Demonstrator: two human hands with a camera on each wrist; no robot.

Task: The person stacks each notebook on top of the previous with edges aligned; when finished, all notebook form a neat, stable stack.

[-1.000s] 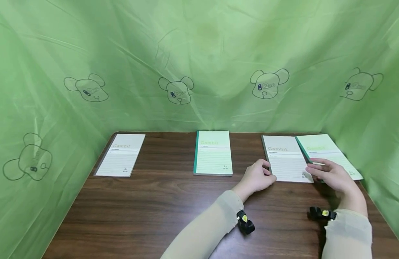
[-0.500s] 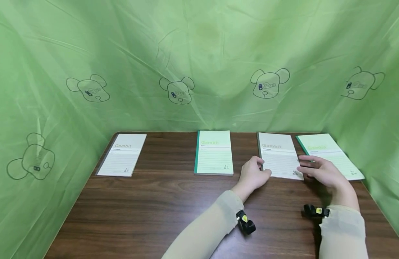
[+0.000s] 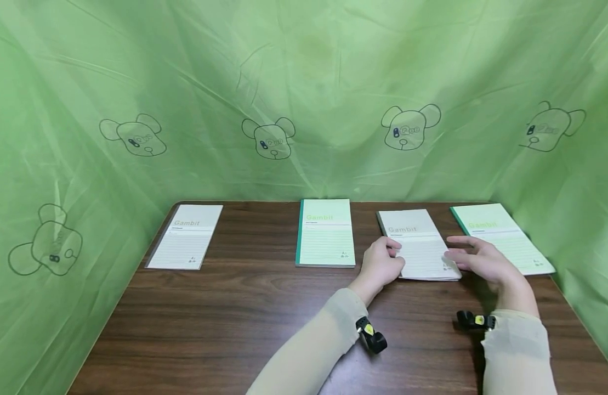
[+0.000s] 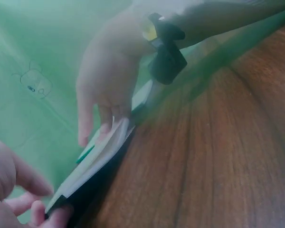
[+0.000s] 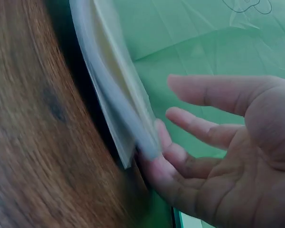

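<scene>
A white "Gambit" notebook (image 3: 417,241) with a dark spine lies tilted between the two hands, right of the middle in the head view. The left hand (image 3: 380,264) grips its spine side, thumb and fingers around the dark edge (image 4: 61,199) in the left wrist view. At the opposite side, the right hand (image 3: 481,260) touches the page edge with extended fingers, its thumb standing apart. In the right wrist view the notebook's layers (image 5: 111,80) are slightly spread, and the lower fingers (image 5: 161,173) meet its corner.
A green-spined notebook (image 3: 325,233) lies at the middle back, another green one (image 3: 511,230) at the right, partly behind the right hand. A white notebook (image 3: 185,237) lies at the far left. Green cloth (image 3: 333,99) hangs behind the wooden table (image 3: 234,329).
The white notebook has shifted left, away from the right-hand green notebook, with its near edge now closer to the person. Both hands moved left along with it.
</scene>
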